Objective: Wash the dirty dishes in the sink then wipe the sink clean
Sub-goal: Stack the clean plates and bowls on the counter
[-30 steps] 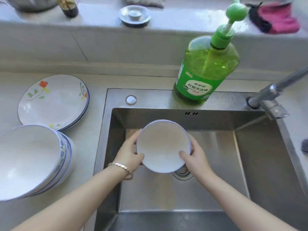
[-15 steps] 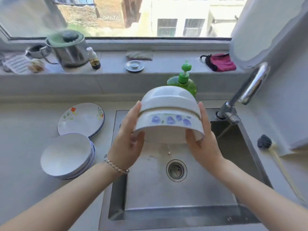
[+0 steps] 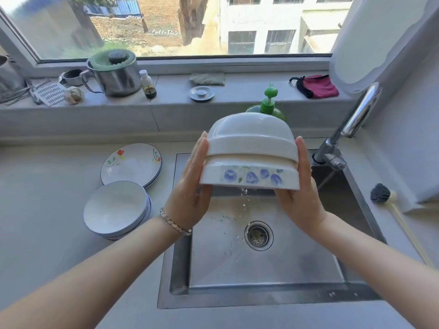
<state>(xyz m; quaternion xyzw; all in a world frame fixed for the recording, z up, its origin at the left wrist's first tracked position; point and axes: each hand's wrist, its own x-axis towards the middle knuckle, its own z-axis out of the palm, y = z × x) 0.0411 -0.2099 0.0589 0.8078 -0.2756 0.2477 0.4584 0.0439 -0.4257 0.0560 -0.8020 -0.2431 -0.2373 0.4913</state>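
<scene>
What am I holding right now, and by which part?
An upside-down white bowl: left hand flat against its left side, right hand against its right side.

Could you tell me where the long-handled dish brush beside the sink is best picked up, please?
Put the grip on the pale thin handle of the dark-headed dish brush, just behind the head, coming from above. It lies flat on the grey counter right of the steel sink, with the handle running toward the person, so a pinch across the handle seems easiest.
</scene>
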